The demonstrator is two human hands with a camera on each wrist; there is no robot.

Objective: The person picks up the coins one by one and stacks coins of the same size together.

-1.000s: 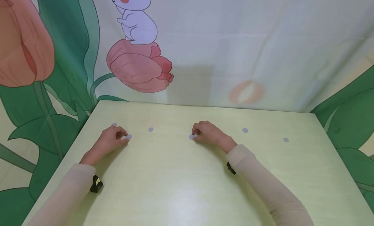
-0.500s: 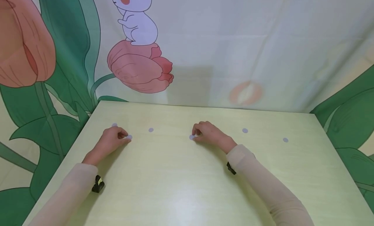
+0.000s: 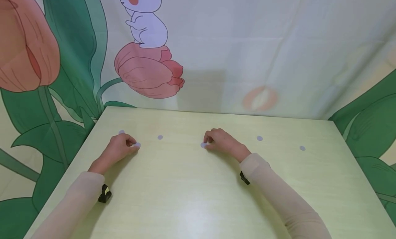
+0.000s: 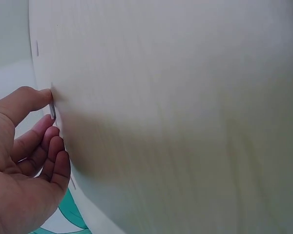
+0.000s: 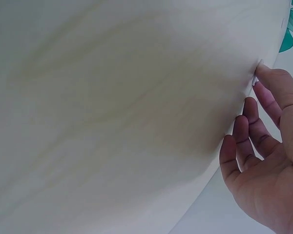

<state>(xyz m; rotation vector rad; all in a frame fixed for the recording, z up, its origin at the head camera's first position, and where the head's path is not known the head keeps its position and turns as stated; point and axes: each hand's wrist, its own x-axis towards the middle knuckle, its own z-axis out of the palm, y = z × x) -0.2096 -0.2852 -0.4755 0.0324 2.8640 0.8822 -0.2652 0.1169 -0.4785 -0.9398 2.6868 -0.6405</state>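
Observation:
Toward the left of the table, my left hand [image 3: 119, 148] pinches a thin, pale lavender disc [image 3: 138, 145] between thumb and index finger. The left wrist view shows this disc [image 4: 52, 110] edge-on between the fingertips, low at the tabletop. Near the middle, my right hand [image 3: 223, 141] grips a second lavender disc [image 3: 202, 145] the same way, its fingertips covering the right side. Only a sliver of that disc [image 5: 256, 77] shows in the right wrist view, with the other fingers curled beside it.
More lavender discs lie flat on the pale table [image 3: 173, 191]: one disc [image 3: 121, 132] just behind my left hand, another disc [image 3: 160, 137] between the hands, and two to the right, a nearer disc [image 3: 259, 138] and a farther disc [image 3: 302, 148]. A printed curtain [image 3: 204, 53] hangs behind the table.
My left hand and forearm have shifted very slightly to the right, still with the disc. The right hand stays in place on its disc.

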